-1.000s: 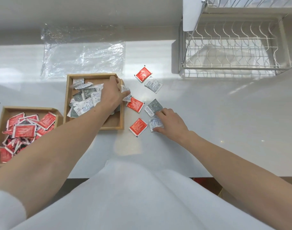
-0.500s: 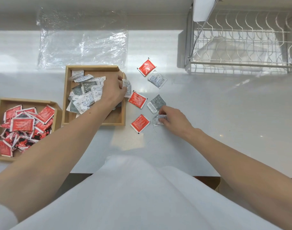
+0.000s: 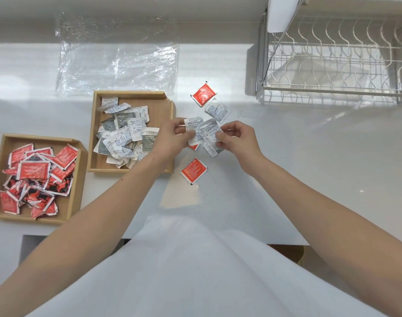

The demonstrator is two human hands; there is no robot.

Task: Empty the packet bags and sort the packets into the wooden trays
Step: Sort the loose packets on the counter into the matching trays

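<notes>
My left hand [image 3: 172, 139] pinches a white packet [image 3: 193, 131] just right of the middle wooden tray [image 3: 165, 97], which holds several white and grey packets. My right hand [image 3: 237, 139] holds a second white packet [image 3: 209, 131] that overlaps the first one. Loose on the counter lie a red packet [image 3: 193, 170] near me, a red packet [image 3: 202, 94] and a white packet [image 3: 217, 110] farther away. Partly hidden under my hands are a grey-white packet [image 3: 211, 151] and a red packet [image 3: 193, 147]. The left wooden tray [image 3: 74, 179] holds several red packets.
An emptied clear plastic bag [image 3: 117, 62] lies flat behind the trays. A white wire dish rack [image 3: 332, 65] stands at the back right. The counter's front edge runs just in front of my body.
My left hand left the middle tray and came right with its white packet. My right hand lifted a white packet off the counter, and both hands now meet above the loose packets.
</notes>
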